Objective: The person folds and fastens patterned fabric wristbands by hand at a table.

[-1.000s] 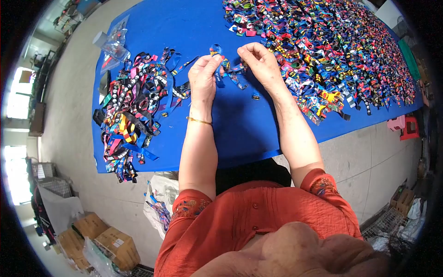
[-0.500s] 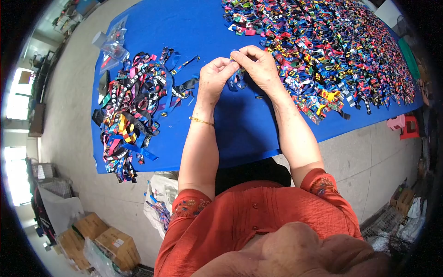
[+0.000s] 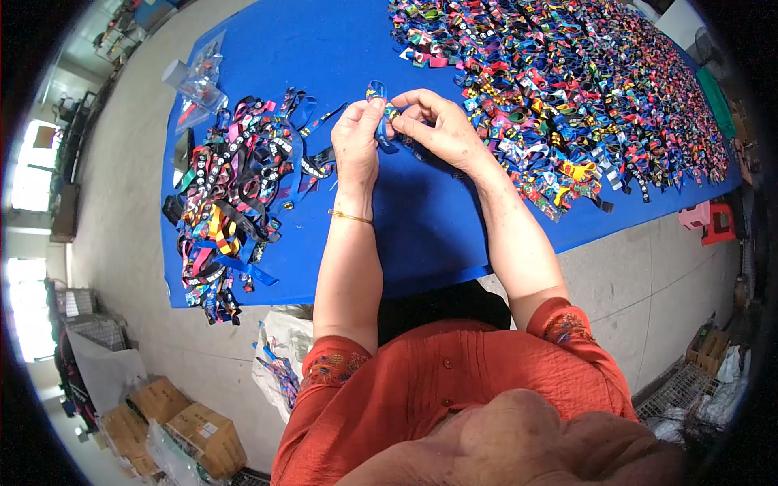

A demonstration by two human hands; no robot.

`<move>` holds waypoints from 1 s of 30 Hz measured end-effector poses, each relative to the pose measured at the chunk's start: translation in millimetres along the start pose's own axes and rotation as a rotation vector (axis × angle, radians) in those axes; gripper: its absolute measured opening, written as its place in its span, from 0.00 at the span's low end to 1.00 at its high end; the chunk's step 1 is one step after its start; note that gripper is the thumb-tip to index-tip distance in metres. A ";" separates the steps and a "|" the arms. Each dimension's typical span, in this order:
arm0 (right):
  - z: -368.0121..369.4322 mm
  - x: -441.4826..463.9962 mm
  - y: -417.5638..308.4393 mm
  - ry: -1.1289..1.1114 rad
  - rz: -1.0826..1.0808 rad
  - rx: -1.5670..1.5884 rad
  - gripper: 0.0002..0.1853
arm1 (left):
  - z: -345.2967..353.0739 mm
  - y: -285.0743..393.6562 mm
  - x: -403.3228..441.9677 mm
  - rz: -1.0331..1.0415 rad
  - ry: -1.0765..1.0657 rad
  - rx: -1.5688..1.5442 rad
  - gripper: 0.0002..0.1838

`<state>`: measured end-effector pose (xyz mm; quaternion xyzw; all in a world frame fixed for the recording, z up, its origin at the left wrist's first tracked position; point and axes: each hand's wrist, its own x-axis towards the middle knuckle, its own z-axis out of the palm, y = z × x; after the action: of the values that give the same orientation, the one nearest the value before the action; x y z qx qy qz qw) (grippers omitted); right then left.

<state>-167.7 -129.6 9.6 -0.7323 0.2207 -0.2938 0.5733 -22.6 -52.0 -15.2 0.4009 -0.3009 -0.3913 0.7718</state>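
A blue patterned ribbon strap is looped between my hands above the blue table. My left hand pinches it between thumb and fingertips, and the loop stands up past them. Thumb and index finger of my right hand close on the same strap just to the right. Part of the strap hangs below the fingertips. Dark strap pieces lie partly hidden under my right hand. Left of my hands is a tangled pile of printed straps. Many looped straps lie in dense rows on the right.
Clear plastic bags lie at the blue table's upper left. A white sack with straps hangs or stands below the front edge. Cardboard boxes are on the floor at lower left, and a red stool is at right.
My hands came together at the strap, then moved slightly left. The strap's loop, mostly hidden half a second ago, now shows above my left fingertips.
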 end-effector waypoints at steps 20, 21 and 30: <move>4.2 -1.6 -8.0 0.448 -0.214 -0.456 0.07 | -10.1 5.0 4.6 0.020 -0.093 -0.309 0.09; 4.4 -1.4 -7.6 0.465 -0.205 -0.428 0.08 | -7.9 5.4 4.5 0.017 -0.085 -0.289 0.09; -2.9 -0.6 -13.6 0.142 0.072 0.430 0.09 | -5.9 8.3 1.7 0.018 -0.078 -0.306 0.08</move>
<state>-170.4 -128.0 23.1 -0.5624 0.2189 -0.3644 0.7092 -14.1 -48.1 -10.8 0.2606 -0.2711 -0.4408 0.8150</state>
